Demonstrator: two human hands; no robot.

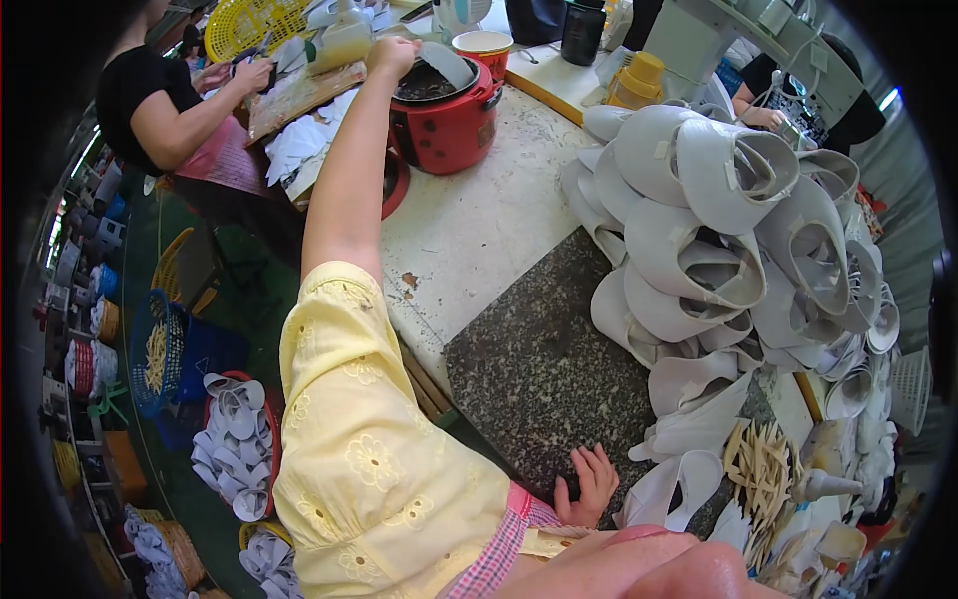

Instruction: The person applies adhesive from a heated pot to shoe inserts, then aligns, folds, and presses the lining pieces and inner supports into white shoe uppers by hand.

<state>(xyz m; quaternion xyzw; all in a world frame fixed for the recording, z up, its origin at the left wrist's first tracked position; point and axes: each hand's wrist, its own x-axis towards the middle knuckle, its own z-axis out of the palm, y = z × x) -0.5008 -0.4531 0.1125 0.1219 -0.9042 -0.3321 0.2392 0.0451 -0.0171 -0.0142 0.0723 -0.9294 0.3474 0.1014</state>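
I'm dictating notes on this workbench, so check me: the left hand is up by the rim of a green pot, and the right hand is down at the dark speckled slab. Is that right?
Not quite: the pot is red, not green, as the head view shows. The left hand is up by its rim, and the right hand is down at the dark speckled slab.

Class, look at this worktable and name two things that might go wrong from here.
1. The pale piece that the left hand holds at the red pot's opening might slip in.
2. The high, loose heap of grey pieces could slide toward the right hand, which rests on the dark slab.
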